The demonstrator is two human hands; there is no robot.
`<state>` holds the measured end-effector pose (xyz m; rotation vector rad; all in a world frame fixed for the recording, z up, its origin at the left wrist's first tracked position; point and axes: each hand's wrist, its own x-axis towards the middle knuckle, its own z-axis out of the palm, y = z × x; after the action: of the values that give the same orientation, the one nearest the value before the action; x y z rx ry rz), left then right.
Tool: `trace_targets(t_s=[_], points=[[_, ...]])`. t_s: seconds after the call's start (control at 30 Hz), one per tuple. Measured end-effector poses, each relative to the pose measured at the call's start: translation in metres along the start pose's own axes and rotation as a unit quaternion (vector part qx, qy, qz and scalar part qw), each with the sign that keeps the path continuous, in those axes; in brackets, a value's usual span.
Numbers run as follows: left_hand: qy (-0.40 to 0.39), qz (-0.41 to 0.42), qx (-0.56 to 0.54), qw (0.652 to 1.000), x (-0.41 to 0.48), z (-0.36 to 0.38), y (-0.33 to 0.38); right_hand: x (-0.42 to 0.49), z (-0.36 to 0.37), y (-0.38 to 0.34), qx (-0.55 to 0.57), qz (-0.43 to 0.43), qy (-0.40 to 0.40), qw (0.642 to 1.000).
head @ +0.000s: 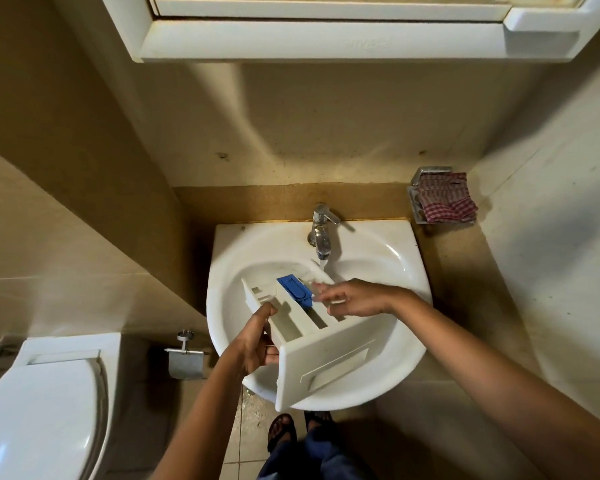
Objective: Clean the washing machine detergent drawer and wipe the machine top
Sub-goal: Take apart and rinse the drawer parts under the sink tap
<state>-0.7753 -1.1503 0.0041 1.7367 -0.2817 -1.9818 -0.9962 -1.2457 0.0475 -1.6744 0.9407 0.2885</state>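
Drawer [305,327] held slanted over the sink [388,237], back end under the running tap [321,233] and front panel past the near rim, likely for rinsing; left hand [257,341] curled round its left wall, right hand [354,297] loose-fingered beside the blue insert [294,289], probably rubbing.

drawer [312,327] slants from sink [406,271] front rim to middle, blocks centre | tap [321,230] overhangs back edge | sink open back-left, right side | worktop [447,271] right edge bare, cloth [444,199] back-right corner | cabinet [326,39] overhead | wall [84,237] close left
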Motion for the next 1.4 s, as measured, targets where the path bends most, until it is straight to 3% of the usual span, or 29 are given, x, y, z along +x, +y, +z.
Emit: trace_targets(t_s=[0.07,0.13,0.33,0.47,0.63,0.73,0.83,0.93,1.03,1.13,1.2,1.3,1.4], points=[[0.002,-0.007,-0.008,1.000,-0.003,0.001,-0.002,-0.003,-0.004,-0.007,-0.032,0.047,-0.055,0.997],[-0.010,-0.015,-0.025,1.000,-0.006,-0.002,-0.003,-0.011,-0.014,-0.015,-0.026,0.065,-0.037,0.997],[-0.062,-0.015,-0.071,0.995,-0.018,-0.004,0.004,-0.033,-0.036,-0.024,-0.078,-0.046,0.010,0.996],[-0.103,0.016,-0.086,0.991,-0.023,0.006,0.010,-0.033,-0.040,-0.031,-0.067,-0.075,0.044,0.994],[-0.055,-0.019,-0.134,0.989,-0.020,0.006,0.003,-0.037,-0.044,-0.022,-0.109,-0.031,0.031,0.993],[-0.032,0.010,-0.175,0.984,-0.028,0.021,-0.010,-0.038,-0.043,-0.004,-0.123,0.013,0.051,0.991],[0.011,0.070,-0.214,0.974,-0.027,0.036,-0.021,-0.034,-0.036,0.016,-0.070,0.035,0.071,0.994],[0.026,0.109,-0.266,0.958,-0.015,0.043,-0.029,-0.030,-0.022,0.031,-0.027,0.018,0.174,0.984],[0.015,0.127,-0.293,0.947,-0.004,0.044,-0.033,-0.023,-0.002,0.037,-0.042,0.012,0.309,0.950],[-0.005,0.120,-0.329,0.937,0.005,0.048,-0.036,-0.014,0.017,0.039,0.147,0.067,0.412,0.897],[-0.019,0.117,-0.353,0.928,0.009,0.052,-0.037,-0.008,0.025,0.037,0.247,0.127,0.379,0.883],[-0.029,0.115,-0.367,0.923,0.013,0.056,-0.037,0.001,0.034,0.031,0.283,0.163,0.299,0.897],[-0.047,0.090,-0.371,0.923,0.015,0.058,-0.037,0.009,0.041,0.028,0.237,0.179,0.348,0.889]])
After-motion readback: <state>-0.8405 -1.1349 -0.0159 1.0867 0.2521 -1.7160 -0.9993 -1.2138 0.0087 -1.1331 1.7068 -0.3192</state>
